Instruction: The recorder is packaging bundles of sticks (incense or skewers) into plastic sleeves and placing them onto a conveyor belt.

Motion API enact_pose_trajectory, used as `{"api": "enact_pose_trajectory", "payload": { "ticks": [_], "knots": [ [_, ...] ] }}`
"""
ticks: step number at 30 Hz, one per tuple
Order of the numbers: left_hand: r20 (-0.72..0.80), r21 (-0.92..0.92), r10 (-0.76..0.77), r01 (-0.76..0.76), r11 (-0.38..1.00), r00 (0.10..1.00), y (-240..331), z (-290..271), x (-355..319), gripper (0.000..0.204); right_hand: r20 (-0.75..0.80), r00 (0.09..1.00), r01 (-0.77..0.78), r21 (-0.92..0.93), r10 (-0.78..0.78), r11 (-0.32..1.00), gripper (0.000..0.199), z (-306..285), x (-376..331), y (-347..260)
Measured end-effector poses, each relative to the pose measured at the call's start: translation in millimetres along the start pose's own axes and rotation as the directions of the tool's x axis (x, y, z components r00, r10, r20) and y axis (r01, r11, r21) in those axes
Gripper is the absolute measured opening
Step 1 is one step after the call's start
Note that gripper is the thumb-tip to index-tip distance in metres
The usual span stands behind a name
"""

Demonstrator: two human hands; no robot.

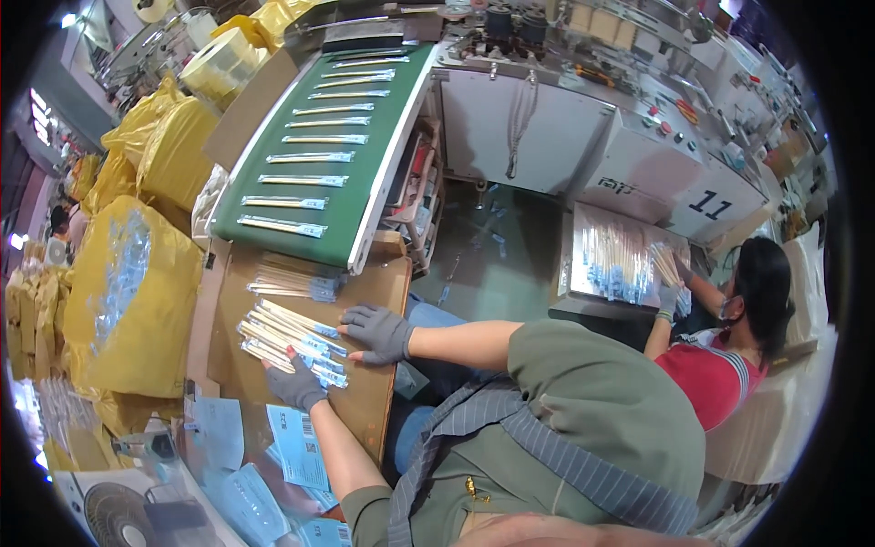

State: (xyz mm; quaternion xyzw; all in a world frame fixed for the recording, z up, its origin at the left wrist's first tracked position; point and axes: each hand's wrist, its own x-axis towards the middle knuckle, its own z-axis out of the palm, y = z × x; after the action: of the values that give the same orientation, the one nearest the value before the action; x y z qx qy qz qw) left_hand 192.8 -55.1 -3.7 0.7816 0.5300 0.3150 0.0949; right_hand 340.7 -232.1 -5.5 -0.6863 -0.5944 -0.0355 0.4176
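Note:
A fanned pile of paired chopsticks in clear sleeves with blue-printed ends (292, 335) lies on a brown board (365, 401). My left hand (296, 383), in a grey glove with bare fingertips, rests at the pile's near edge, its fingers apart on the sleeves. On the other side, my right hand (375, 334), gloved alike, lies flat with fingers stretched toward the blue ends. Just beyond sits a second bunch of sleeved chopsticks (293, 277), close to the belt's end. More sleeved pairs are spaced in a row along the green conveyor belt (241, 205).
Blue printed plastic bags (299, 447) lie beside the board, near a fan (118, 518). Stuffed yellow sacks (137, 292) stand at left. At right, a co-worker (711, 346) handles sleeved chopsticks at a metal tray (567, 273), below a white machine cabinet (670, 173).

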Motion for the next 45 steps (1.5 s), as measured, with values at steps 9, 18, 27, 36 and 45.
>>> {"api": "enact_pose_trajectory", "payload": {
  "ticks": [9, 18, 27, 36, 45],
  "knots": [
    [0.038, -0.032, -0.031, 0.032, 0.999, 0.999, 3.5, -2.6, 0.0, 0.075, 0.019, 0.999, 0.033, -0.059, -0.032, 0.998, 0.056, 1.6, 0.3, 1.0],
    [0.026, -0.026, -0.027, 0.028, 0.999, 0.999, -3.4, 3.1, 0.5, 0.075, 0.012, 0.999, 0.038, -0.066, -0.037, 0.997, 0.054, 0.8, 0.5, 0.0],
    [0.097, -0.098, -0.009, 0.018, 0.995, 0.995, 8.9, -3.2, 0.2, 0.071, 0.01, 1.0, -0.015, -0.045, 0.016, 0.999, 0.059, 0.0, -3.8, 0.3],
    [0.148, 0.019, -0.073, 0.071, 0.997, 0.986, 14.1, -15.4, -0.7, 0.081, 0.021, 0.999, -0.027, 0.066, 0.026, 0.997, 0.063, 14.0, -0.5, 5.7],
    [0.105, 0.028, -0.03, 0.027, 0.999, 0.994, -15.6, 12.4, 7.8, 0.082, -0.092, 0.996, 0.003, 0.012, -0.002, 1.0, 0.06, 17.8, -5.5, 9.8]
  ]
}}
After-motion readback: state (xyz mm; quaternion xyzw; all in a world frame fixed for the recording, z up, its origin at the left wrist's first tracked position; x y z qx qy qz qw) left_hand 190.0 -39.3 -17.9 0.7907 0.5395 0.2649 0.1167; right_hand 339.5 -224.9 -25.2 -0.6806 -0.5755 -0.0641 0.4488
